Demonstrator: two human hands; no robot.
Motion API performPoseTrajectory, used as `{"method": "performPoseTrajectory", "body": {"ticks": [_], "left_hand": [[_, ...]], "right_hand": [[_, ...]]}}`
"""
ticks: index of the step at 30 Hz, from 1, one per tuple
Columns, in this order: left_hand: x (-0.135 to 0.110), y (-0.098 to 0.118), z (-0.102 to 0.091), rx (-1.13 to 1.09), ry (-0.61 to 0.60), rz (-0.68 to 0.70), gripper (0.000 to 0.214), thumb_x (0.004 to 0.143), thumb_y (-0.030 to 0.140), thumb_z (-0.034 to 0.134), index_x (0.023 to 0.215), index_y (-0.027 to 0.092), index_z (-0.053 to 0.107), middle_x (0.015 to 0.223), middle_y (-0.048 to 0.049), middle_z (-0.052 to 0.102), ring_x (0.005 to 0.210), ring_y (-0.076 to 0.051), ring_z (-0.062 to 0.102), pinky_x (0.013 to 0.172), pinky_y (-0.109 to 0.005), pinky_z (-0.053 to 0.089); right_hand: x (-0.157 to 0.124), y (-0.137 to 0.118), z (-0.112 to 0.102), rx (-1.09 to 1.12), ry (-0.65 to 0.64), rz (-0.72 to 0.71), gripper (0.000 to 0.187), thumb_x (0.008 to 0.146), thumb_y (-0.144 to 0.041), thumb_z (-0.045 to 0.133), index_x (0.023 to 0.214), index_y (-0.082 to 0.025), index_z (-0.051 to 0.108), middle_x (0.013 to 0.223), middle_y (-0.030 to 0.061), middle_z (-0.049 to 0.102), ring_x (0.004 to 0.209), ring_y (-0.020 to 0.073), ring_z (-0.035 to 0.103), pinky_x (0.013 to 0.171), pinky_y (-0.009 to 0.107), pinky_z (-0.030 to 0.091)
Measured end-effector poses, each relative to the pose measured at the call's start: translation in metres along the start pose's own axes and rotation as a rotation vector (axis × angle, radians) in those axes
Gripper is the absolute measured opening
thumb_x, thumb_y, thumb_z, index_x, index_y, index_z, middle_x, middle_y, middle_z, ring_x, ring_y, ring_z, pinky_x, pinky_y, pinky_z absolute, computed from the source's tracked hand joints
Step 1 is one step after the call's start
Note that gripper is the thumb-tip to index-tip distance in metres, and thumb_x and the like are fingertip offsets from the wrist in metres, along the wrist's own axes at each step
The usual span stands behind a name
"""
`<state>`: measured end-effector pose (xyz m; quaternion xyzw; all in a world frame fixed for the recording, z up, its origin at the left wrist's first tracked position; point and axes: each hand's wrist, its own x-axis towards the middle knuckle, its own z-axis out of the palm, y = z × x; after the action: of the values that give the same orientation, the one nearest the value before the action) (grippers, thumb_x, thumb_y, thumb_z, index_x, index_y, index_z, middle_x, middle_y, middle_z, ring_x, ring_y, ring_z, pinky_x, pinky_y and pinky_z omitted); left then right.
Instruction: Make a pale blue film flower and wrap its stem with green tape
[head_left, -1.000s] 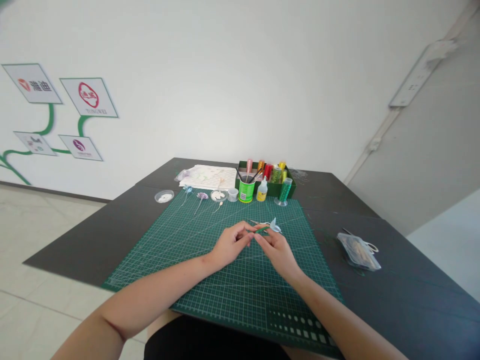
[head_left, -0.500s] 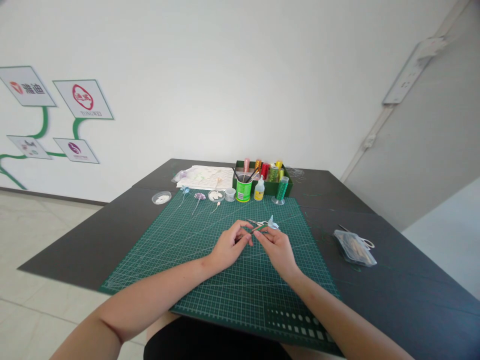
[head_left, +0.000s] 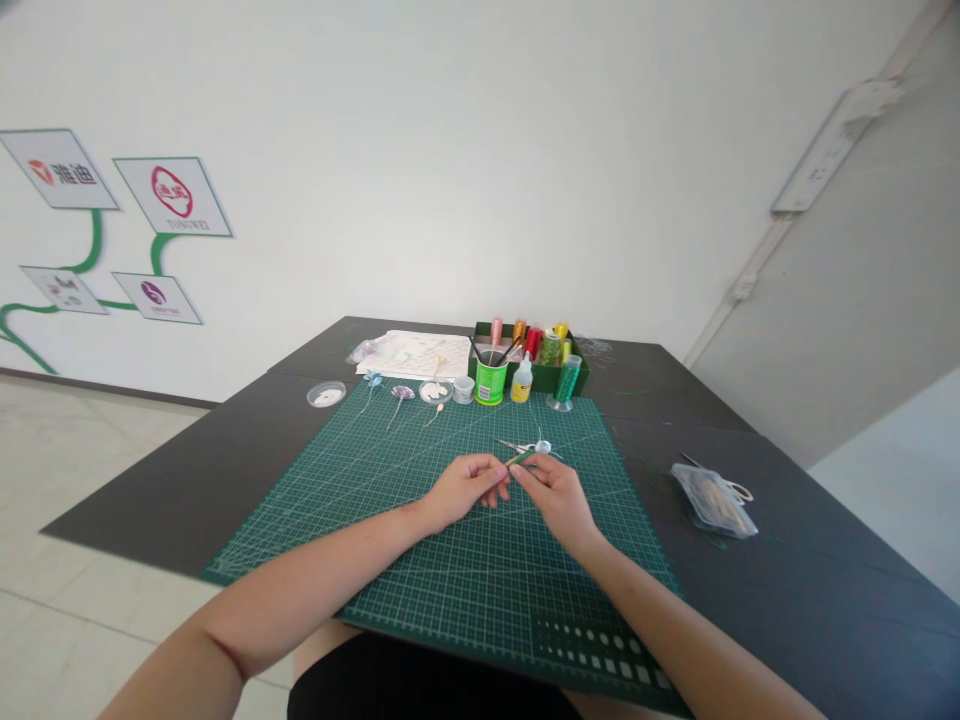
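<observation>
While both forearms rest low over the green cutting mat [head_left: 450, 570], the left hand [head_left: 471, 487] and right hand [head_left: 553, 492] meet above its middle. Thin green stem [head_left: 522, 457] held between them, slanting up to the right. Right fingers: thumb and forefinger pinching the stem. Left fingers: thumb and forefinger pressed together on its lower end; the exact contact is partly hidden. A pale blue piece [head_left: 543, 447] shows just beyond the right fingers; whether it joins the stem, cannot tell. Scissors [head_left: 516, 445] lie on the mat just behind the hands. Farther back on the worktop [head_left: 247, 490]: green can [head_left: 491, 385] holding brushes, glue bottle [head_left: 521, 384] just beside it, upright.
</observation>
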<state>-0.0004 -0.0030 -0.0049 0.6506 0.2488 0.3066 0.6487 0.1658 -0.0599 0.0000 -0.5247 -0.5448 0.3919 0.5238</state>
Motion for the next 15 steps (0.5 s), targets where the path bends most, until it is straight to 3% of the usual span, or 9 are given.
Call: {"method": "performPoseTrajectory", "body": {"ticks": [9,15], "left_hand": [[-0.0009,0.0030,-0.0004,-0.143,-0.088,-0.134,0.052,0.080,0.064,0.069,0.075,0.014,0.059,0.073,-0.0012,0.063,0.053,-0.007,0.048,0.054,-0.022,0.034],[-0.0015,0.0043,-0.0014,-0.131,-0.109,-0.151,0.049,0.083,0.064,0.065,0.080,0.016,0.056,0.063,0.0039,0.053,0.047,-0.006,0.040,0.047,-0.022,0.027]], "right_hand": [[0.0008,-0.0027,-0.0025,0.019,-0.063,-0.004,0.039,0.082,-0.055,0.067,0.084,-0.016,0.069,0.052,-0.0040,0.051,0.045,0.0085,0.030,0.045,0.024,0.020],[0.0009,-0.0009,-0.0031,-0.001,-0.052,-0.014,0.037,0.082,-0.053,0.068,0.085,-0.015,0.071,0.048,-0.0076,0.038,0.045,0.0081,0.024,0.045,0.024,0.017]]}}
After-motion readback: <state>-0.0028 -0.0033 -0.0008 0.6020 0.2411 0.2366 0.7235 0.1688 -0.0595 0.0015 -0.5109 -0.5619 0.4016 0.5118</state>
